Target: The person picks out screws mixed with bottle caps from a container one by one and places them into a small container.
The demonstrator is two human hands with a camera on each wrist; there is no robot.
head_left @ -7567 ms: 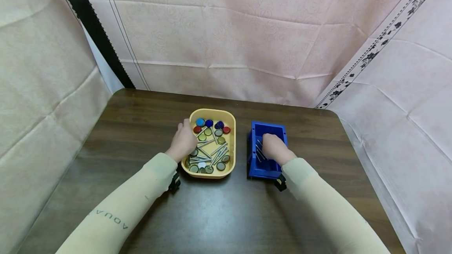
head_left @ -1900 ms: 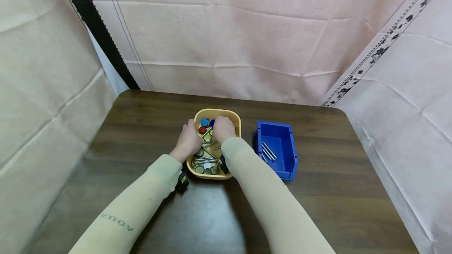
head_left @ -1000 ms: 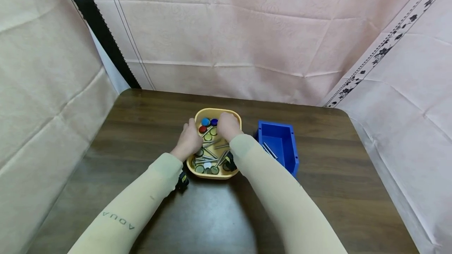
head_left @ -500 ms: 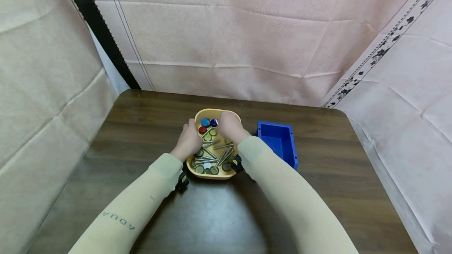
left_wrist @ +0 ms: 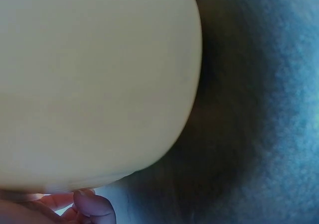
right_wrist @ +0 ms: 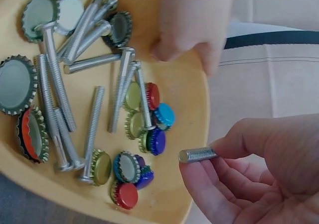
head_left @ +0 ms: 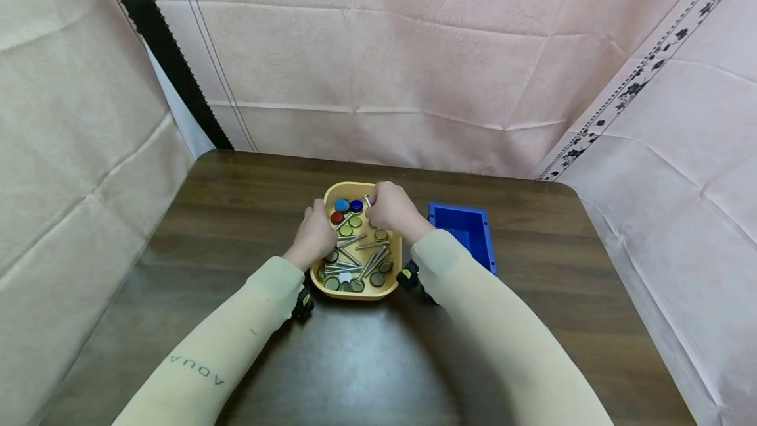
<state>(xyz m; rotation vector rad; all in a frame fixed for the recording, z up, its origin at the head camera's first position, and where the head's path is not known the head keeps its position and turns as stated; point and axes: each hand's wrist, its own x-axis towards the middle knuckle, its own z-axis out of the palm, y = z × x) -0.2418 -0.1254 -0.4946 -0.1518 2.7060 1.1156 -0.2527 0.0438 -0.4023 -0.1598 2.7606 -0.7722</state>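
Observation:
A yellow tray on the table holds loose bolts and bottle caps, mixed together. My left hand grips the tray's left rim, thumb on the inner side in the right wrist view. Over the tray's far right part, my right hand pinches a silver bolt between thumb and fingers, its threaded end sticking out. In the left wrist view the tray's pale outer wall fills much of the picture, with some fingertips at the bottom.
A blue bin stands to the right of the tray, partly covered by my right forearm, which hides the bolts seen in it earlier. Brown wood tabletop lies around both, with a pale cloth backdrop behind its far edge.
My right hand was in the blue bin at first, then reached among the tray's contents. It has since drawn slightly back and right with a bolt. The left hand stays on the rim.

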